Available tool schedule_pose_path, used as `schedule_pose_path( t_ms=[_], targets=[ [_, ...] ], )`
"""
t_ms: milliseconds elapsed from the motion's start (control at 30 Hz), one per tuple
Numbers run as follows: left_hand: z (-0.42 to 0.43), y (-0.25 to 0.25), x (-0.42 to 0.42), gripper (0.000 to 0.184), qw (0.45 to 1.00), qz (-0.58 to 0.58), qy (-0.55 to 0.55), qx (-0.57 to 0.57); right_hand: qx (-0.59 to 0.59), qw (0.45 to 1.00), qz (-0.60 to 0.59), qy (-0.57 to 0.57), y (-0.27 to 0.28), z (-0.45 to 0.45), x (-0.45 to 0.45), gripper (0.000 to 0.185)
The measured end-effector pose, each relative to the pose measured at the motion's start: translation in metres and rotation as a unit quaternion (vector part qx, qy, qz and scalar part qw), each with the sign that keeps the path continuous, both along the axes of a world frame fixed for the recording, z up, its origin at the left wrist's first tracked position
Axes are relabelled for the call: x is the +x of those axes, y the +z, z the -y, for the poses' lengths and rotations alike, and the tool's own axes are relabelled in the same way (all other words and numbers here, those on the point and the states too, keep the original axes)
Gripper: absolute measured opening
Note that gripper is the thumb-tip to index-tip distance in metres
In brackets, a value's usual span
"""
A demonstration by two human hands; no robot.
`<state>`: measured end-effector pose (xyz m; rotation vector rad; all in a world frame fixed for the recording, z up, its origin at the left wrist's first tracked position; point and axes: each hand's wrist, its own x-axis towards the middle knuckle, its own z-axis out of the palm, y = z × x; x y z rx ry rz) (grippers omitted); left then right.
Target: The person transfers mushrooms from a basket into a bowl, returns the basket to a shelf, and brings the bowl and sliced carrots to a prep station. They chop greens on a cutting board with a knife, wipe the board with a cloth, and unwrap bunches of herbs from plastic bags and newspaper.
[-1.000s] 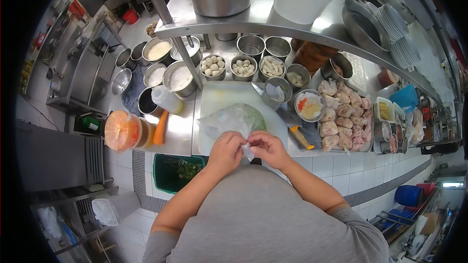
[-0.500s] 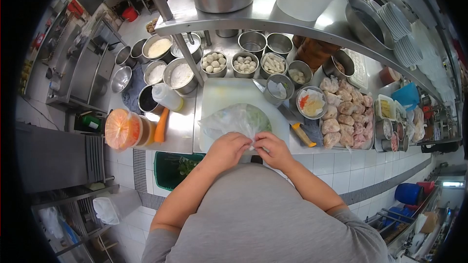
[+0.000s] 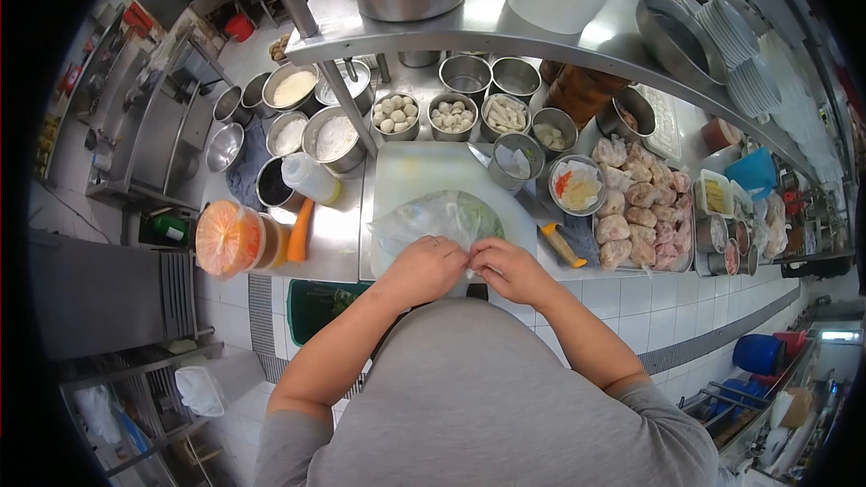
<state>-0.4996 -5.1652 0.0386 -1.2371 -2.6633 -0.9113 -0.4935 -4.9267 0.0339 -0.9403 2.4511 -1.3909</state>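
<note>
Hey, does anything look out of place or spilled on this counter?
Maybe the knife beside the board: its blade seems to run under a bowl, while its handle points toward the counter's front edge. I see no spill.

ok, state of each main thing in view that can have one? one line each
left hand: pinching bag neck
right hand: pinching bag neck
plastic bag: green contents, neck gathered, knot unclear
cutting board: lying flat, under bag
yellow-handled tool: lying down, unheld
white-ball pot: uncovered, filled
meat tray: heaped with bagged pieces
green bin: open, leaves inside
</note>
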Motion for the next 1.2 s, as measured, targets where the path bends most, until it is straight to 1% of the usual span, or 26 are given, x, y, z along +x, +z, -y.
schedule_pose_path(
  t_ms=[67, 133, 167, 233, 267, 300, 333, 367, 433, 467, 533, 567, 633, 767, 867, 933, 967, 1033, 1067, 1133, 1167, 1200],
  targets=[
    [-0.004, 0.001, -0.001, 0.008, 1.000, -0.018, 0.013, 0.012, -0.017, 1.000, 0.001, -0.007, 0.000, 0.000, -0.003, 0.015],
    [-0.007, 0.002, -0.001, 0.011, 0.995, 0.011, 0.069, 0.075, -0.048, 0.998, 0.009, -0.043, 0.001, 0.000, -0.002, 0.013],
    [-0.010, 0.002, 0.000, 0.011, 0.995, 0.012, 0.067, 0.075, -0.048, 0.998, 0.009, -0.045, 0.000, -0.001, -0.002, 0.013],
    [-0.014, 0.000, 0.007, 0.011, 0.988, 0.029, 0.120, 0.097, -0.085, 0.993, 0.051, -0.064, -0.007, -0.001, 0.000, 0.014],
    [-0.016, -0.001, 0.010, 0.011, 0.988, 0.030, 0.119, 0.097, -0.086, 0.993, 0.051, -0.065, -0.018, 0.000, 0.001, 0.014],
    [-0.017, -0.003, 0.012, 0.010, 0.973, 0.113, 0.153, 0.128, -0.182, 0.961, 0.181, -0.100, -0.030, 0.004, 0.002, 0.015],
    [-0.018, -0.004, 0.014, 0.009, 0.950, 0.197, 0.184, 0.158, -0.274, 0.902, 0.306, -0.132, -0.041, 0.006, 0.003, 0.017],
    [-0.017, -0.003, 0.013, 0.009, 0.950, 0.197, 0.182, 0.158, -0.275, 0.902, 0.305, -0.134, -0.037, 0.007, 0.002, 0.017],
    [-0.012, 0.002, 0.011, 0.012, 0.885, 0.343, 0.184, 0.256, -0.352, 0.829, 0.420, -0.111, -0.017, 0.011, -0.005, 0.021],
    [-0.010, 0.004, 0.010, 0.012, 0.885, 0.343, 0.183, 0.255, -0.353, 0.829, 0.419, -0.111, -0.007, 0.014, -0.008, 0.021],
    [-0.004, 0.010, 0.008, 0.016, 0.878, 0.327, 0.184, 0.296, -0.398, 0.781, 0.466, -0.124, 0.008, 0.023, -0.015, 0.021],
    [-0.004, 0.011, 0.008, 0.016, 0.880, 0.325, 0.185, 0.294, -0.399, 0.781, 0.465, -0.122, 0.008, 0.026, -0.018, 0.021],
    [-0.004, 0.013, 0.008, 0.017, 0.900, 0.251, 0.180, 0.308, -0.379, 0.793, 0.459, -0.134, 0.008, 0.030, -0.021, 0.022],
    [0.002, 0.012, 0.004, 0.017, 0.908, 0.224, 0.184, 0.302, -0.359, 0.802, 0.459, -0.133, 0.002, 0.033, -0.026, 0.023],
    [0.006, 0.012, 0.004, 0.016, 0.903, 0.231, 0.217, 0.291, -0.339, 0.819, 0.452, -0.099, 0.007, 0.032, -0.027, 0.026],
    [0.009, 0.009, 0.003, 0.014, 0.903, 0.238, 0.220, 0.284, -0.281, 0.872, 0.396, -0.059, 0.009, 0.031, -0.029, 0.030],
    [0.010, 0.003, 0.003, 0.014, 0.902, 0.237, 0.220, 0.284, -0.281, 0.872, 0.396, -0.058, 0.010, 0.032, -0.029, 0.030],
    [0.013, -0.011, 0.003, 0.016, 0.829, 0.380, 0.186, 0.366, -0.293, 0.871, 0.390, -0.052, 0.013, 0.035, -0.028, 0.031],
    [0.013, -0.012, 0.002, 0.016, 0.829, 0.380, 0.186, 0.366, -0.293, 0.871, 0.390, -0.052, 0.015, 0.036, -0.028, 0.031],
    [0.012, -0.013, 0.002, 0.028, 0.770, 0.452, 0.152, 0.425, -0.232, 0.907, 0.346, -0.064, 0.018, 0.038, -0.029, 0.024],
    [0.010, -0.011, 0.003, 0.028, 0.770, 0.453, 0.151, 0.424, -0.233, 0.907, 0.346, -0.066, 0.014, 0.039, -0.030, 0.024],
    [0.008, -0.006, 0.007, 0.033, 0.773, 0.439, 0.173, 0.424, -0.193, 0.931, 0.299, -0.082, 0.008, 0.042, -0.031, 0.020]
  ],
)
